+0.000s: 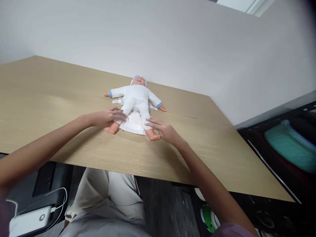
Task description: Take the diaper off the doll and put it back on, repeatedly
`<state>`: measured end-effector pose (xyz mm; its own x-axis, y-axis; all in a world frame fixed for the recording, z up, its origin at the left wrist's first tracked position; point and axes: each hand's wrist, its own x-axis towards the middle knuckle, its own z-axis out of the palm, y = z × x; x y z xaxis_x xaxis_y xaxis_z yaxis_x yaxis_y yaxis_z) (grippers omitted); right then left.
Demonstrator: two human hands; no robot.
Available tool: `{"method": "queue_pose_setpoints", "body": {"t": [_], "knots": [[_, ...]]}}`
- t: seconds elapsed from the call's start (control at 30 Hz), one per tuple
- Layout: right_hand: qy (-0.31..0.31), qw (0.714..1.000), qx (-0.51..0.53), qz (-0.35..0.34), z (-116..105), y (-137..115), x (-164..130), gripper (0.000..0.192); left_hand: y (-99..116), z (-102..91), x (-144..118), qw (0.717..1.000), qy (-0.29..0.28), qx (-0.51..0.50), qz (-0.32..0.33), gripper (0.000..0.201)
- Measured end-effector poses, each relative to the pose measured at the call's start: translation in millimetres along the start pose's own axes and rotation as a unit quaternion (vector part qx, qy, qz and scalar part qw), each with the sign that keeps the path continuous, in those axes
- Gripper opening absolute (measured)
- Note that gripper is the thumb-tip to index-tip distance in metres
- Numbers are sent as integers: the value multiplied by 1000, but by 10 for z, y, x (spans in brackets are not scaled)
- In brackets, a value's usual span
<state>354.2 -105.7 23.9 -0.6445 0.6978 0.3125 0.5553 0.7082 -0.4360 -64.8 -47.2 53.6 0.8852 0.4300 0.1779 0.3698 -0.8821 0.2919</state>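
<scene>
Pale wood-grain boarding made up the tabletop (61, 141), a thin dark seam running across it; a plain white-grey wall (103, 36) stood behind. Below the near edge: dark floor (163, 204), the person's beige trousers (96, 187), a black padded seat (63, 174) at left bearing a flat black slab (44, 177) and a white plastic power bank (31, 221) with a white cable (64, 194) plugged in. Beyond the table's right end, a blurred teal bundle (288, 144); under the table on that side, a green-and-white round item (208, 219), partly hidden.

Counts: one doll, one diaper, two bare hands, one power bank, one slab.

White-clothed baby doll with blue cuffs and a lettered white cap (137, 92) lay face up mid-table, nearer the wall than its feet were. Head pointed to the wall, feet to the person; long axis ran nearly straight away from the person. Arms spread sideways, legs parted. Flat white padded diaper (133, 125) lay under its legs, white side tabs (117, 101) showing on both sides.

Left hand (105, 118): fingers extended, slightly parted, across one lower leg; thumb contact, couldn't tell. Right hand (166, 130): fingers spread, tips at the other lower leg, above the foot.
</scene>
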Motion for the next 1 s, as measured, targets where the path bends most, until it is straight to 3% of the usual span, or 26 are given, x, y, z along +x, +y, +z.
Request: {"method": "queue_pose_setpoints", "body": {"t": [0.1, 0.17, 0.23, 0.3, 0.43, 0.57, 0.7, 0.83, 1.0], "knots": [[7, 999, 29, 43, -31, -161, 9, 49, 145, -4, 62, 1000, 6, 3, -30, 39], [27, 998, -3, 57, 50, -316, 14, 41, 262, 64, 102, 997, 9, 36, -62, 43], [39, 996, -64, 56, 200, -457, 14, 56, 362, 171, 134, 993, 18, 78, -89, 56], [49, 990, -115, 59, 372, -545, 11, 69, 421, 276, 158, 989, 32, 107, -100, 50], [87, 983, -133, 88, 558, -534, 39, 44, 412, 324, 206, 988, 68, 95, -102, 23], [133, 978, -109, 121, 428, -389, 212, 36, 324, 139, 322, 982, 126, 19, -140, 35], [205, 970, -62, 111, 166, -190, 601, 35, 149, -104, 571, 959, 214, -53, -179, 32], [277, 955, -25, 100, -17, 137, 1120, 37, -229, -251, 930, 928, 304, -60, -207, 20], [284, 938, 75, 183, 8, 716, 1694, 32, -856, -205, 1349, 890, 306, -197, -276, 20]]}}
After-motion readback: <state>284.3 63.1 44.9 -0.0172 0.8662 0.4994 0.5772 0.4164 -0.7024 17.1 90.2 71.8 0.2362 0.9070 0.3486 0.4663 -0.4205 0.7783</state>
